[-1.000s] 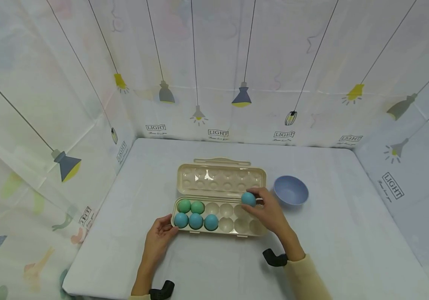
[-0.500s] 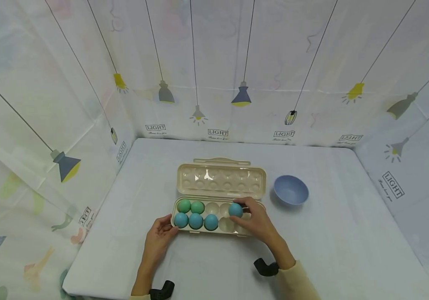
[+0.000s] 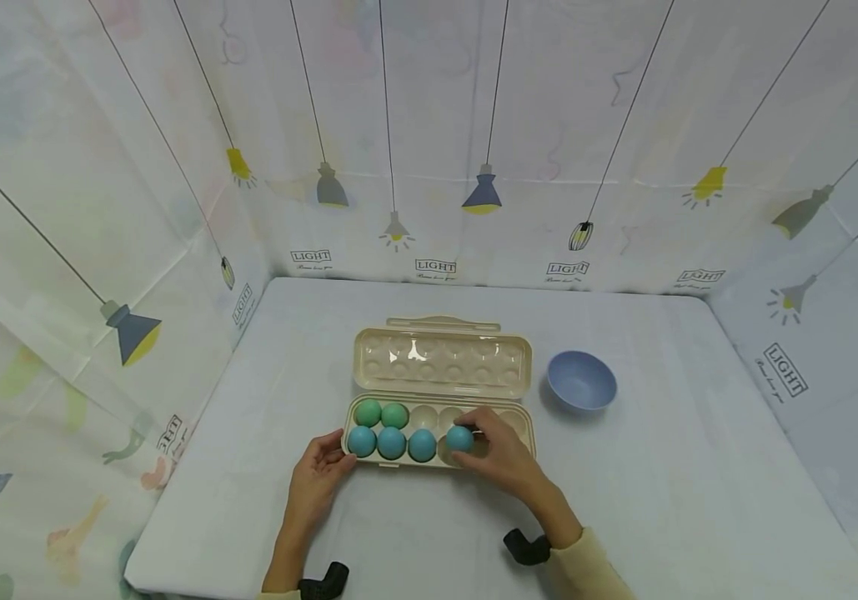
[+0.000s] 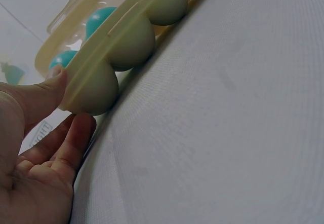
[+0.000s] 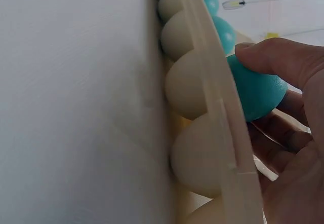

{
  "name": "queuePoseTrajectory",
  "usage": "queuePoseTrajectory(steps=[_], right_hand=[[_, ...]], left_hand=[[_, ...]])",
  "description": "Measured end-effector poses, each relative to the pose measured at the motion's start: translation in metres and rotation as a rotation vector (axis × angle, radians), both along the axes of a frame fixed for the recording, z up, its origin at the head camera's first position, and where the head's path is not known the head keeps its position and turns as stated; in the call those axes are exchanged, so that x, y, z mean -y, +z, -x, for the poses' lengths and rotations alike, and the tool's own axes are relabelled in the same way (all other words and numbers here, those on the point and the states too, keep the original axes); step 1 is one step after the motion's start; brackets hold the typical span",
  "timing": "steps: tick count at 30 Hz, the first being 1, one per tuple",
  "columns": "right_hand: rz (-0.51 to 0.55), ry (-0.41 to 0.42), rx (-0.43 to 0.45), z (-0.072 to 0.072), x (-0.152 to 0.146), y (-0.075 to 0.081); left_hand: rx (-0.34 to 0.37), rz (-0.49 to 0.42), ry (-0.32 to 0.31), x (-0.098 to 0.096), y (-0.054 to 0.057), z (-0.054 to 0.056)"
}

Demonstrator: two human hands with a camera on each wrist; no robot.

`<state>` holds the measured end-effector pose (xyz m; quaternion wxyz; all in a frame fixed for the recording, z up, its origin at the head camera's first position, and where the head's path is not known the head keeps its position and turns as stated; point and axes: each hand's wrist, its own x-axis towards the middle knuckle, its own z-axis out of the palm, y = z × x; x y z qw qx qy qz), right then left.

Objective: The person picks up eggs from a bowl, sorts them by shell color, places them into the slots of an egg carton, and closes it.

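In the head view a beige egg carton [image 3: 516, 417] lies with its lid [image 3: 444, 387] folded back behind it. My right hand [image 3: 509, 454] pinches a blue egg [image 5: 258, 89] between thumb and fingers, low over the front row's fourth cup from the left. Three blue eggs [image 3: 392, 442] sit in the front cups to its left. Behind them, two green eggs [image 3: 394, 414] fill the left cups of the back row. At the carton's left end, my left hand [image 3: 316, 479] grips it, thumb [image 4: 48, 89] on the rim and fingertips low against the end cup.
A blue bowl [image 3: 582, 381] stands to the right of the carton. The white-covered table [image 3: 669, 467] meets a hanging cloth [image 3: 519, 225] printed with lamps at its back, and more cloth rises along both sides.
My right hand has carried the blue egg left and toward me, from above the back row's right part to the front row. The left hand stays on the carton's end.
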<state>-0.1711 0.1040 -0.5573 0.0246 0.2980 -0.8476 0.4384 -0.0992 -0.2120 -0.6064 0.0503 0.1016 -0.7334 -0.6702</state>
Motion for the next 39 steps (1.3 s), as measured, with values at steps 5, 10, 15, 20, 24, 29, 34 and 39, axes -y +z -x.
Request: queuePoseTrajectory(steps=[5,10,15,20,24,29,34,39], right_hand=[[-0.111,-0.025,-0.077,0.000,0.000,-0.007],[-0.126,-0.016,-0.079,0.000,0.000,-0.007],[-0.158,-0.017,-0.032,0.001,0.002,-0.004],[-0.199,-0.014,0.029,0.005,0.003,-0.004],[-0.177,0.024,0.072,0.009,0.003,-0.003],[-0.158,0.061,0.153,0.012,0.003,0.001],[-0.159,0.090,0.200,0.013,0.003,0.004],[-0.168,0.097,0.207,0.013,0.002,0.003]], left_hand=[[-0.003,-0.004,-0.005,0.000,-0.001,0.000],[0.000,-0.001,-0.004,0.000,-0.001,0.001],[0.007,0.005,0.003,0.000,-0.001,0.002],[0.003,0.006,0.009,-0.001,-0.001,0.002],[-0.003,0.004,0.005,-0.001,-0.002,0.002],[-0.009,0.005,0.005,-0.001,-0.002,0.002],[0.010,0.005,0.010,0.000,-0.001,0.002],[0.002,0.005,0.006,0.000,-0.002,0.001]])
